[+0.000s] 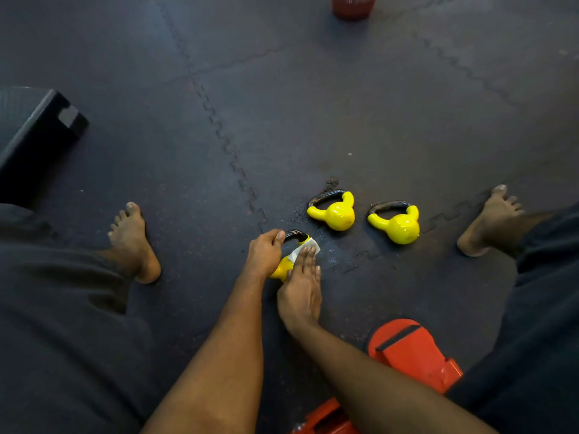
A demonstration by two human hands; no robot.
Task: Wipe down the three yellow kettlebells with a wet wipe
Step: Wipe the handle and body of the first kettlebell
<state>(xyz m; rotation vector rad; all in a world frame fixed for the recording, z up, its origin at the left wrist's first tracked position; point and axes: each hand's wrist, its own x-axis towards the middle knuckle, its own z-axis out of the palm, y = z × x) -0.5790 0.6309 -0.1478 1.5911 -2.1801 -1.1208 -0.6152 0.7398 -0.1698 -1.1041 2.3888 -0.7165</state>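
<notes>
Three yellow kettlebells with dark handles lie on the dark rubber floor. The nearest kettlebell is mostly covered by my hands. My left hand grips its dark handle. My right hand lies flat on its body and presses a white wet wipe against it, fingers stretched out. The middle kettlebell and the right kettlebell lie on their sides farther away, untouched, with glossy surfaces.
My bare left foot and right foot rest on the interlocking floor mats either side. An orange object sits close under my right forearm. A black padded block is at the left, a red container at the top edge.
</notes>
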